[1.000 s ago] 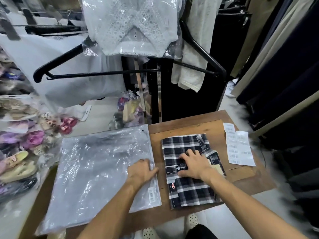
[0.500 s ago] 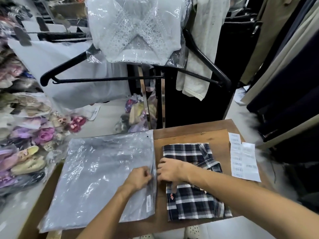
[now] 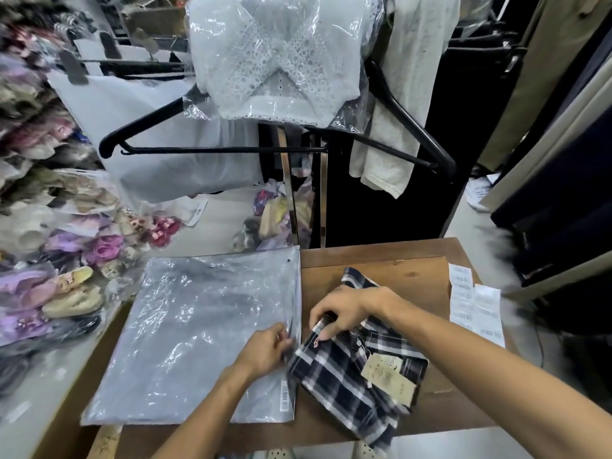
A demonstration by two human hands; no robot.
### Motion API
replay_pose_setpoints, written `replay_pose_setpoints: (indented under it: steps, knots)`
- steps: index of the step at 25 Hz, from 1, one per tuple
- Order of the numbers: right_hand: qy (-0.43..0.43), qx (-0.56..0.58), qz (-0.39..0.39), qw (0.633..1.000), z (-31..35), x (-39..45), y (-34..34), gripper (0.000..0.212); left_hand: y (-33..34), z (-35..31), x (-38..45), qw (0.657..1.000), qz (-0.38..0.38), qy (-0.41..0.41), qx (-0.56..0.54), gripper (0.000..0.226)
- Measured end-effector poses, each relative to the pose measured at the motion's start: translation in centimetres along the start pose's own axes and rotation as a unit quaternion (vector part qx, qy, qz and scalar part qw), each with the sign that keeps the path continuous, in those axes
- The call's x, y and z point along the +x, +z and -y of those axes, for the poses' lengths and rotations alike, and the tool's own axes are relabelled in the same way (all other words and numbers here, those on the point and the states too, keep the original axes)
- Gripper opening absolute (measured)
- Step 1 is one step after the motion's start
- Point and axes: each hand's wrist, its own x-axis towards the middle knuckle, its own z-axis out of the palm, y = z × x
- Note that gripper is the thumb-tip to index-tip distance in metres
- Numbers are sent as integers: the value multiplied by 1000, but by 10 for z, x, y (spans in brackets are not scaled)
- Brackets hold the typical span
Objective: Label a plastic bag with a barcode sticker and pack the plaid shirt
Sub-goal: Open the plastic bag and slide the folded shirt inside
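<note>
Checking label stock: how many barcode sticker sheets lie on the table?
2: a narrow strip at the table's right edge, and a wider sheet overlapping it on the right. More may lie beneath.

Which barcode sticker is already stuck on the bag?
The lone barcode sticker at the plastic bag's near right corner; the rest remain on the sticker sheets at the table's right edge.
</note>
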Motion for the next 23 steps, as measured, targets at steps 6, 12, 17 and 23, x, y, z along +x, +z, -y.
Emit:
replay_pose_setpoints:
  steps: [6,12,17,23]
  knots:
    - [-3,110,-66,992,-11,-5,-1,33,-4,-4,-1,1000,-10,-5,12,5]
    - [27,265,-214,940,-36,-7,12,49,-3,-7,-6,998,-27,-41,-33,17]
    - [189,211,-141,948,-63,-9,15,33,-5,-5,-6,996,-23,-51,-69,19]
    - [251,42,-272,928,-61,-1,32,40,1,-12,-2,998,-27,-41,-30,17]
